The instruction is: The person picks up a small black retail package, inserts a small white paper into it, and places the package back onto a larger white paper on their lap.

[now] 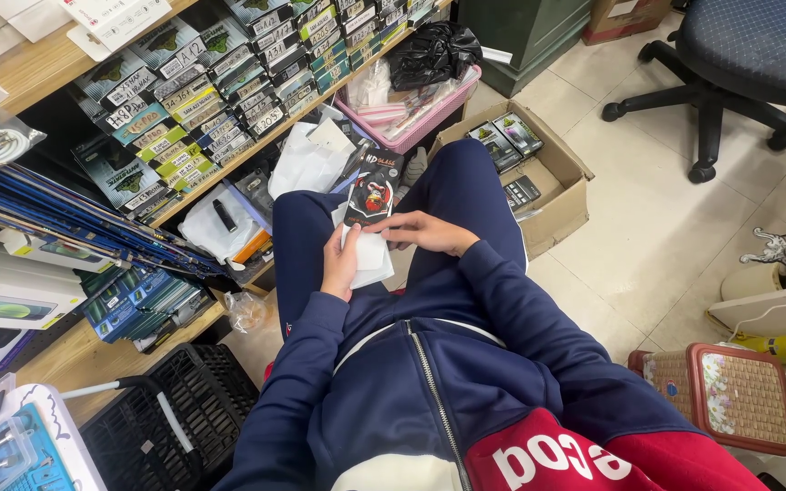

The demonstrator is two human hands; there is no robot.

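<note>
A seated person in a navy tracksuit holds a small stack of flat packets over the lap, near the middle of the scene. The left hand [340, 264] cups the stack from the left, its fingers curled round the edge of a white packet [370, 255] that lies nearest the body. The right hand [425, 232] comes in from the right and lies across the top of the stack, fingers closed on it, the fingertips meeting the lower end of a dark printed packet [373, 189] that sticks out on the far side, tilted slightly right. Just beyond the knees, white plastic bags [307, 159] lie on the floor. Further off to the right sits an open cardboard box [557, 182] with a few dark packets inside, and beside it a pink basket [429, 114] carrying a black bag. Along the far left, a wooden shelf [256, 136] holds rows of upright packets. A black crate [184, 409] stands near left.
</note>
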